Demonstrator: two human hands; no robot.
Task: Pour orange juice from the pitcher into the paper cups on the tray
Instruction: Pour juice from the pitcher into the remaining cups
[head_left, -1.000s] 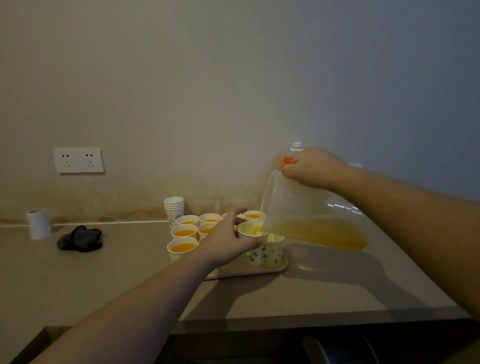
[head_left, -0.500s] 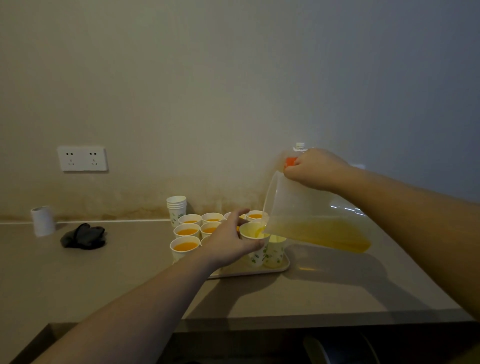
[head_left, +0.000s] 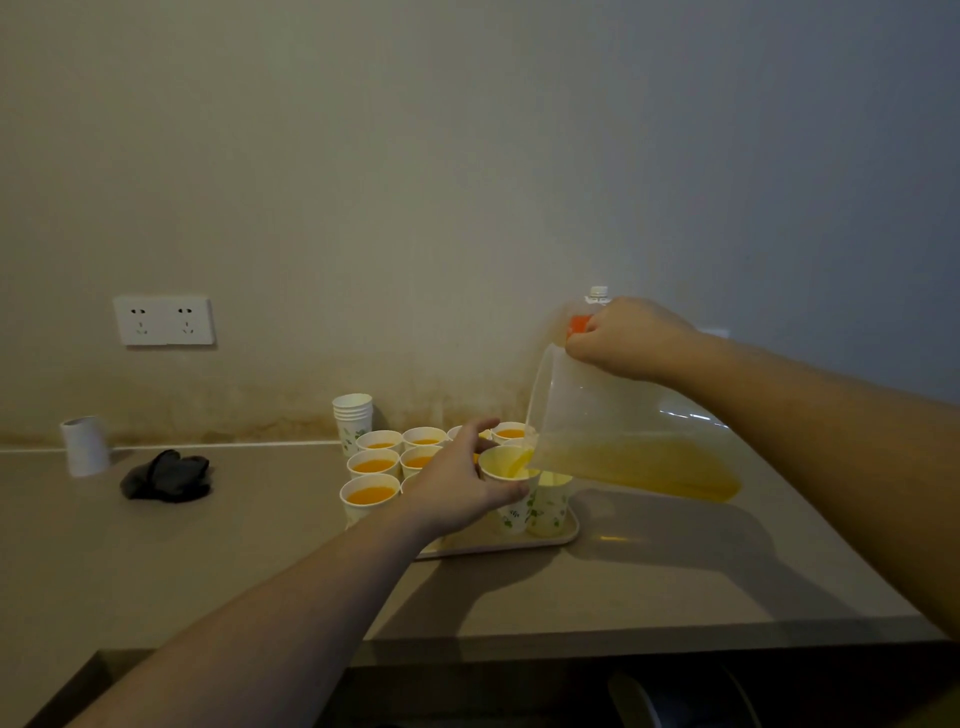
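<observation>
You gripped tilted pitcher at rim with right hand, spout at rim of cup, so juice ran in without splashing. Left hand curled round that cup, steadying it at near right end of tray. Roughly 6 cups looked filled; stack of spare cups waited behind tray.

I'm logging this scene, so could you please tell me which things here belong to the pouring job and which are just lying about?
In use:
pitcher
held cup
filled cups
tray
left hand
right hand

Lying about:
cup stack
black cloth
white roll
wall socket
</observation>
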